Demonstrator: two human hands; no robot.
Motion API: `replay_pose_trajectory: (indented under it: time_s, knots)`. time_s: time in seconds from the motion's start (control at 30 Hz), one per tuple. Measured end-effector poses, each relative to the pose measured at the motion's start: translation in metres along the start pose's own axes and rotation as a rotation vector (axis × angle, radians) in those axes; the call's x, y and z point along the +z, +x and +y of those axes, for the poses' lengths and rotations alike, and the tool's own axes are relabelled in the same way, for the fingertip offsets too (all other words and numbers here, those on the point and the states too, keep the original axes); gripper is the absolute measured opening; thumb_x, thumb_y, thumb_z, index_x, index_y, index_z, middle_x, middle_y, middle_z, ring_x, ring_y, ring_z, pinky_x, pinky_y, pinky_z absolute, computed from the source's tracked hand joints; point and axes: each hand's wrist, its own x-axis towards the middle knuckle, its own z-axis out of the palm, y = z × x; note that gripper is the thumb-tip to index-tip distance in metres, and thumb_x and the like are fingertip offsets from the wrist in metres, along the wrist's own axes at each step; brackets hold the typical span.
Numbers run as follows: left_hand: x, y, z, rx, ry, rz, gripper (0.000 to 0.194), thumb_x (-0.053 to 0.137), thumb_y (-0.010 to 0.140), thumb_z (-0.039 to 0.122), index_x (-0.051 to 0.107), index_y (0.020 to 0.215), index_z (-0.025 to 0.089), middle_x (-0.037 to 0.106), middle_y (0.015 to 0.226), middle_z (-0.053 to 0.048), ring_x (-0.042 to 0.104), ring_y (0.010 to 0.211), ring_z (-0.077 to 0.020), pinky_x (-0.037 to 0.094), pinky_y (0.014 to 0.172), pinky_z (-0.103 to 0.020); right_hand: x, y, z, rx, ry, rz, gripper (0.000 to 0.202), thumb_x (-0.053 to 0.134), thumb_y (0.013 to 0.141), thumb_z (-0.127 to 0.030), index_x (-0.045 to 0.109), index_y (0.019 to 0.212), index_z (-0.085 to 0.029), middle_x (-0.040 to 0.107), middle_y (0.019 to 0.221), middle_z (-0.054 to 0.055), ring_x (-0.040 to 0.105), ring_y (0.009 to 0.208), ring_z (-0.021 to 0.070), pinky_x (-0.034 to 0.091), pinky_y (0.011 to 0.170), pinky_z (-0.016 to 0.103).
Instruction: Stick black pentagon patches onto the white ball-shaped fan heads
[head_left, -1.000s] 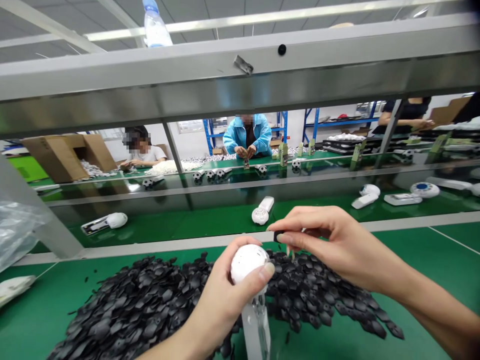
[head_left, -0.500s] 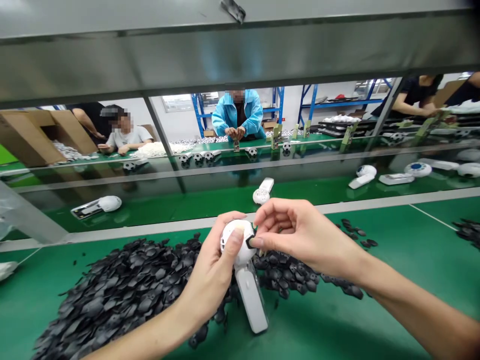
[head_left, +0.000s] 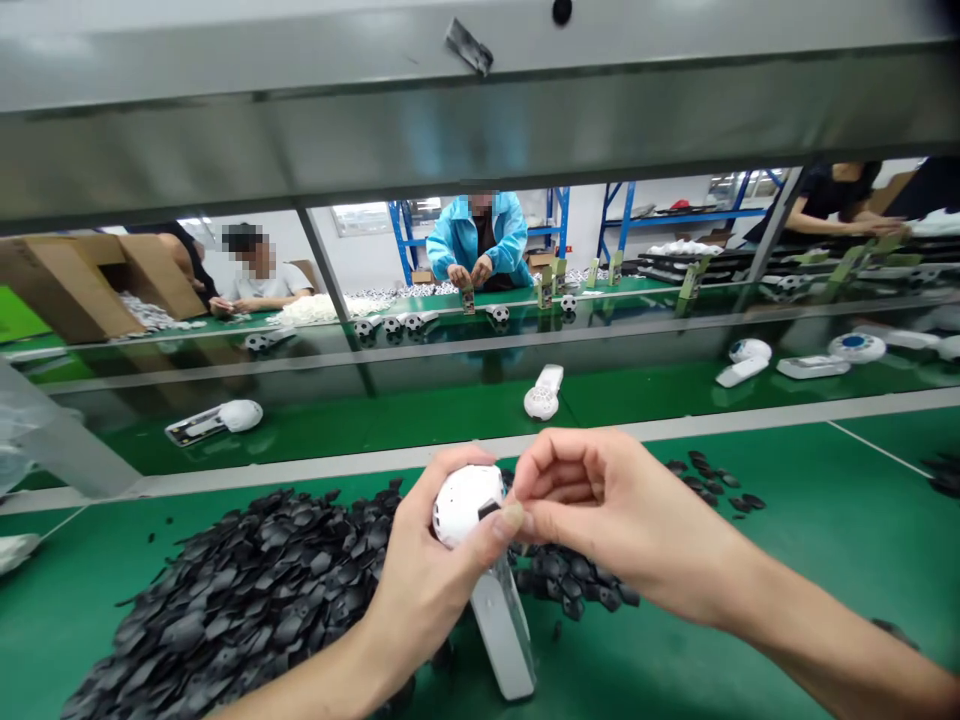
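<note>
My left hand (head_left: 431, 545) is wrapped around the white ball-shaped head (head_left: 463, 497) of a handheld device. Its pale handle (head_left: 504, 640) points down toward the table. A small black plastic piece (head_left: 489, 508) sits against the right side of the ball, beside my left thumb tip. My right hand (head_left: 600, 490) is closed in a pinch at that piece, its fingertips meeting my left thumb; they partly hide the piece. Under and left of my hands spreads a large heap of loose black plastic pieces (head_left: 262, 580); a smaller heap (head_left: 574, 578) lies below my right hand.
Behind the table edge, a green belt carries white ball-headed devices, one in the middle (head_left: 541, 400), one at left (head_left: 240, 415) and several at right. A metal shelf (head_left: 480, 120) crosses overhead. Across the belt, a person in a blue jacket (head_left: 480, 240) and other people work.
The ball has turned a little in my left hand, and my left thumb has moved down to the black piece. My right fingertips have stayed at it. The whole view has shifted slightly.
</note>
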Motion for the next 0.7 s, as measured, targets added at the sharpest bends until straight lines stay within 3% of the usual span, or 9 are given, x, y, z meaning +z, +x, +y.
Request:
replay_pose_trajectory:
  time_s: [0.1,0.17,0.23,0.33,0.43,0.57,0.7]
  knots:
    - [0.000,-0.001,0.001,0.020,-0.003,-0.030,0.042,0.084,0.082,0.059,0.070,0.098,0.023,0.066,0.085,-0.002,0.057,0.068,-0.0158,0.048,0.059,-0.024,-0.007,-0.003,-0.005,0.011,-0.042,-0.078,0.016,0.082,0.086,-0.021,0.072,0.098,-0.018,0.078,0.092,0.004,0.076,0.089,0.0173,0.059,0.079,0.021]
    - [-0.001,-0.003,0.000,0.035,-0.006,-0.060,0.042,0.081,0.083,0.061,0.069,0.098,0.023,0.065,0.081,-0.001,0.055,0.065,-0.0153,0.046,0.056,-0.023,-0.017,-0.004,-0.010,0.051,-0.072,-0.201,0.022,0.074,0.096,-0.027,0.070,0.117,-0.020,0.079,0.096,0.005,0.077,0.091,0.0189,0.061,0.082,0.026]
    - [-0.001,-0.005,-0.001,0.040,-0.007,-0.081,0.042,0.079,0.084,0.061,0.069,0.099,0.024,0.063,0.076,-0.001,0.052,0.061,-0.0150,0.044,0.054,-0.024,-0.027,-0.004,-0.012,0.043,-0.159,-0.241,0.031,0.071,0.100,-0.035,0.067,0.127,-0.020,0.079,0.102,0.007,0.076,0.096,0.0213,0.062,0.084,0.030]
    - [-0.001,-0.005,-0.001,0.056,0.012,-0.090,0.038,0.078,0.086,0.058,0.069,0.099,0.024,0.065,0.079,-0.001,0.054,0.064,-0.0158,0.045,0.057,-0.025,-0.030,-0.002,-0.006,-0.023,-0.266,-0.159,0.056,0.080,0.093,-0.043,0.062,0.143,-0.025,0.067,0.141,0.011,0.066,0.127,0.0267,0.059,0.099,0.034]
    - [-0.001,-0.006,0.002,0.078,-0.009,-0.096,0.033,0.079,0.086,0.054,0.070,0.096,0.024,0.065,0.082,-0.001,0.056,0.067,-0.0161,0.048,0.061,-0.025,-0.019,0.004,0.008,0.008,-0.134,-0.263,0.090,0.089,0.085,-0.042,0.044,0.162,-0.029,0.046,0.163,0.010,0.052,0.144,0.0295,0.051,0.113,0.038]
    - [0.001,-0.008,0.007,0.088,-0.091,-0.122,0.032,0.078,0.087,0.055,0.070,0.096,0.025,0.067,0.085,-0.001,0.058,0.068,-0.0161,0.051,0.062,-0.024,-0.002,0.009,0.019,-0.046,0.038,-0.379,0.066,0.091,0.082,-0.034,0.063,0.141,-0.021,0.065,0.139,0.009,0.063,0.125,0.0250,0.054,0.101,0.030]
    - [0.003,-0.013,0.007,0.134,-0.078,-0.105,0.022,0.080,0.088,0.044,0.070,0.096,0.026,0.070,0.093,-0.001,0.063,0.073,-0.0158,0.053,0.066,-0.023,0.000,0.006,0.018,-0.043,0.098,-0.373,0.055,0.091,0.080,-0.026,0.067,0.129,-0.019,0.070,0.124,0.005,0.065,0.112,0.0200,0.053,0.093,0.025]
